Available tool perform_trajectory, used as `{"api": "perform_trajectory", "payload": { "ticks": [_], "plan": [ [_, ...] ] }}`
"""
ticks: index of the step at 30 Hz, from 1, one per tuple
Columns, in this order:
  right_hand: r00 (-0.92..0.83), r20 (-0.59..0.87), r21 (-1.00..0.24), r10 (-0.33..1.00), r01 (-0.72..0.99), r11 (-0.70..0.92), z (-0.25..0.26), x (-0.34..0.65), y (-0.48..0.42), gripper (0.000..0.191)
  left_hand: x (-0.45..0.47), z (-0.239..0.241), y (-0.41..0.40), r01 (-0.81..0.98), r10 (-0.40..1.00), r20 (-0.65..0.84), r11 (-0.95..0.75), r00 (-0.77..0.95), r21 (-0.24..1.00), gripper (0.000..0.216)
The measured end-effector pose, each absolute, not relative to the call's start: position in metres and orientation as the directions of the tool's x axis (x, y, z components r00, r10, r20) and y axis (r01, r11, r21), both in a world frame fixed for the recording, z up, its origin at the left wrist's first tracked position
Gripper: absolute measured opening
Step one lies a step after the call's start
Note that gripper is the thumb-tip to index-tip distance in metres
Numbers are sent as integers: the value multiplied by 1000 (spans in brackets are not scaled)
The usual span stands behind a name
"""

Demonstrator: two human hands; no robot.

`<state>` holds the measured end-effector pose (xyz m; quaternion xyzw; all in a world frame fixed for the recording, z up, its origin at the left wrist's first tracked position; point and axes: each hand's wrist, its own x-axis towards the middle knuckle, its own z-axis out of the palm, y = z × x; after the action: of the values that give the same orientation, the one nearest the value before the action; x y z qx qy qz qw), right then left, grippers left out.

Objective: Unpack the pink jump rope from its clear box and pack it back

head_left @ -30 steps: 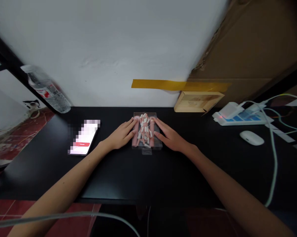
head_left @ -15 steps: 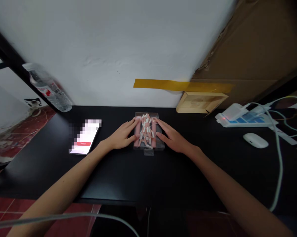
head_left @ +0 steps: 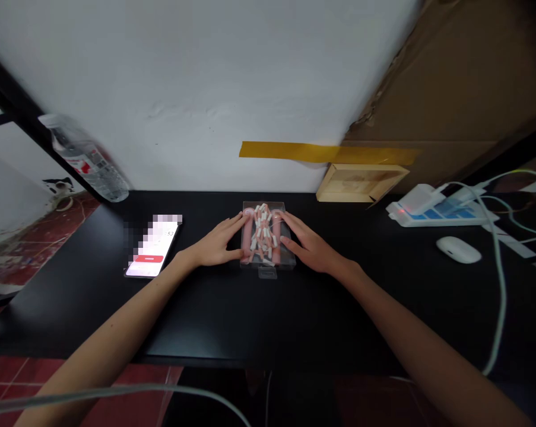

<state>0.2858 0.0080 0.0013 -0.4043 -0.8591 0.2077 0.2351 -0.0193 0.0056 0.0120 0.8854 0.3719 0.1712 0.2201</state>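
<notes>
While fingers (head_left: 232,226) touch the clear box (head_left: 287,258), the phone (head_left: 154,246) reads ":53".

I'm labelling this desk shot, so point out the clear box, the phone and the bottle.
Clear box (head_left: 288,259), head view: bare front right corner.
Phone (head_left: 154,245), head view: middle of the lit screen.
Bottle (head_left: 86,166), head view: the label.

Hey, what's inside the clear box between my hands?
Inside the clear box are two pink cylinders, one along each side, with small pink and white pieces jumbled between them. Anything beneath those pieces is covered.
</notes>
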Motion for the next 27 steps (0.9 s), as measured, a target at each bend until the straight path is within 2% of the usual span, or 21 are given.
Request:
{"api": "perform_trajectory", "payload": {
  "ticks": [2, 4, 7, 10, 13, 16, 19, 23, 25, 27],
  "plan": [
    [-539, 241, -545, 807, 613, 572, 2, 287, 7, 70, -19, 16, 6, 543, 723, 139, -617, 676, 570, 87],
    [-555, 273, -519, 786, 603, 606, 5, 288, 7, 70, -17, 19, 6, 501, 750, 195, -587, 632, 636, 78],
    [-648, 303, -444, 699, 553, 705, 8, 290, 8, 63, -13, 20, 8, 541, 878, 312, -471, 362, 697, 44],
    [-635, 335, -358, 696, 598, 718, 10, 287, 5, 56, -11, 18, 9, 629, 928, 358, -338, 100, 700, 45],
    [-514, 420, -276, 748, 713, 645, 11, 275, -2, 51, -13, 14, 11, 677, 930, 365, -291, 34, 676, 36],
    [-405, 508, -244, 760, 779, 578, 13, 262, -12, 49, -13, 12, 10, 673, 919, 375, -355, 124, 649, 25],
    [-435, 531, -275, 727, 723, 634, 17, 259, -17, 42, -8, 17, 4, 655, 870, 403, -482, 282, 582, 37],
    [-575, 505, -321, 644, 567, 758, 22, 274, -12, 37, 5, 27, -12, 701, 767, 425, -627, 481, 339, 60],
    [-590, 475, -313, 653, 581, 752, 23, 285, -6, 41, 11, 28, -20, 707, 726, 378, -673, 574, 218, 78],
    [-565, 415, -337, 714, 633, 697, 21, 295, 1, 52, 17, 25, -25, 699, 701, 305, -702, 645, 137, 75]
  ]
}}
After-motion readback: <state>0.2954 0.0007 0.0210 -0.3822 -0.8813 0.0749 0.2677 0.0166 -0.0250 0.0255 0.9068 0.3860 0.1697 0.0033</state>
